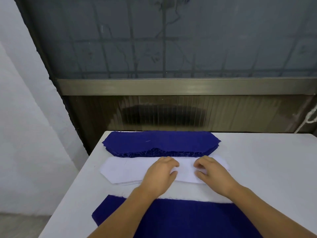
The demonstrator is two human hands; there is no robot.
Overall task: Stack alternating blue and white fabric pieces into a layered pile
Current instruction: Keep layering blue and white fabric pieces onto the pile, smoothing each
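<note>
I saw my left hand [161, 174] and right hand [211, 172] on the white fabric pile [127, 170], each grip pinching its top piece. A blue fabric stack [159, 142] lay just behind it on the bench [267, 160].

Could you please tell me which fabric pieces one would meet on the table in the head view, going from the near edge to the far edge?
Near blue piece → white pile, with the left hand and right hand on it → far blue stack.
</note>
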